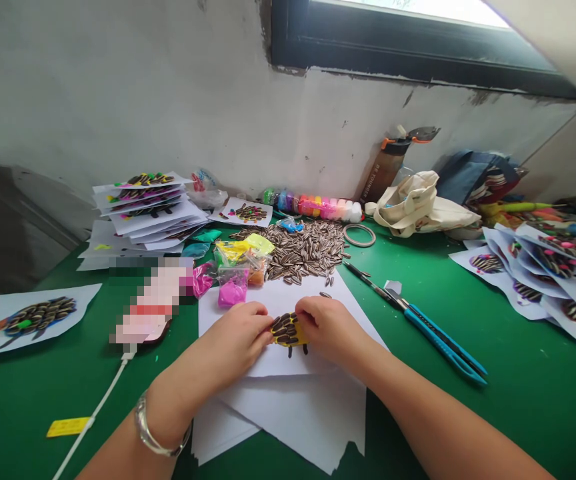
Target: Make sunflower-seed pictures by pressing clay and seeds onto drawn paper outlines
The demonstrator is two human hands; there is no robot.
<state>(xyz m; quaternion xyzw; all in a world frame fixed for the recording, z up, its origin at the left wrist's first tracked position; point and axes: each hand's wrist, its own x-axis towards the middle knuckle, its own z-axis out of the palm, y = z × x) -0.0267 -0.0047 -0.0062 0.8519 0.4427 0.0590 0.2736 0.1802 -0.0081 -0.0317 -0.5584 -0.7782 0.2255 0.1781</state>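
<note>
Between my hands, a yellow clay shape [297, 335] is stuck on a white sheet [278, 363], with dark striped sunflower seeds [285, 327] pressed over it in rows. Two short dark marks like legs stick out below the shape. My left hand [241, 337] rests on the sheet, its thumb and fingertips closed at the shape's left edge. Bent over the right side of the clay, my right hand [331, 331] has its fingers pinched together. Whatever either set of fingertips holds is hidden. A heap of sunflower seeds [308, 247] lies just beyond the sheet.
Bags of pink clay [232, 287] and yellow clay [233, 251] sit by the seeds. At right lie a blue-handled tool [445, 343] and a tape roll [359, 235]. Seed pictures are stacked left [155, 213] and right [543, 267]. A charging phone [151, 303] lies left.
</note>
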